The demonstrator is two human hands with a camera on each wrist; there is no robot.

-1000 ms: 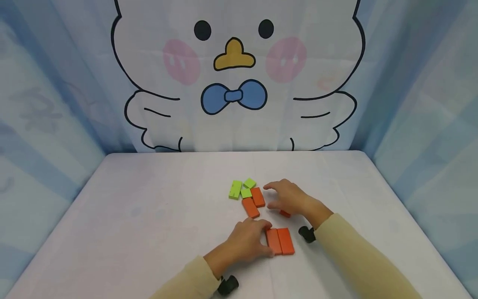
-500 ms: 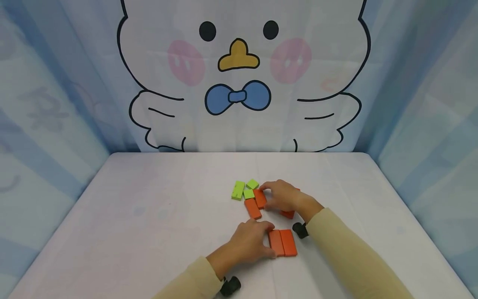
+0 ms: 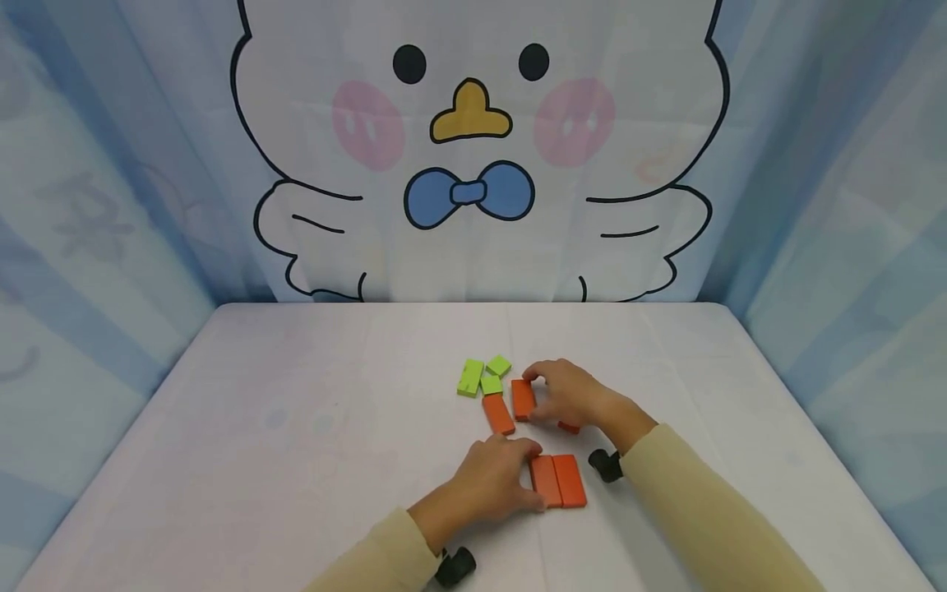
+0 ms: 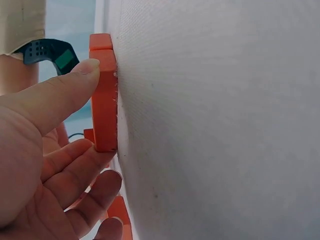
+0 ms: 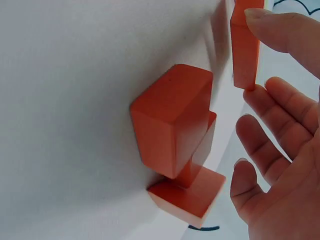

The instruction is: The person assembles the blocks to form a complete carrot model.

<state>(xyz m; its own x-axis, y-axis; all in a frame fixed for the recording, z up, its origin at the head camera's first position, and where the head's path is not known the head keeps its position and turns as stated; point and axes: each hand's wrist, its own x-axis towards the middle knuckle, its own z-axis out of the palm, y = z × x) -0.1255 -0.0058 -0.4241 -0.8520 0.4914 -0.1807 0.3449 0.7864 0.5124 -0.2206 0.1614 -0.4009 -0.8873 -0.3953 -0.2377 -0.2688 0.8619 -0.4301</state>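
My left hand (image 3: 491, 477) pinches an orange rectangular block (image 3: 546, 483) by its two ends, between thumb and forefinger. A second orange block (image 3: 570, 481) lies flush along its right side; both are flat on the table. Farther back, my right hand (image 3: 575, 396) holds another orange block (image 3: 522, 400) end to end, thumb at the near end; in the right wrist view this block (image 5: 245, 55) has a shadow beside it. Just left of it lies an orange block (image 3: 498, 414), touching the green group. The right hand mostly hides more orange blocks, which the right wrist view shows bunched together (image 5: 175, 110).
A longer light-green block (image 3: 469, 378) and two small green ones (image 3: 499, 366) sit at the back of the group on the white tabletop (image 3: 296, 427). A printed curtain (image 3: 466, 247) hangs behind the table's far edge, with curtains at both sides.
My right hand has moved left to the orange block, taken hold of it, and drawn it right, apart from its neighbour. The left hand stays at its block.
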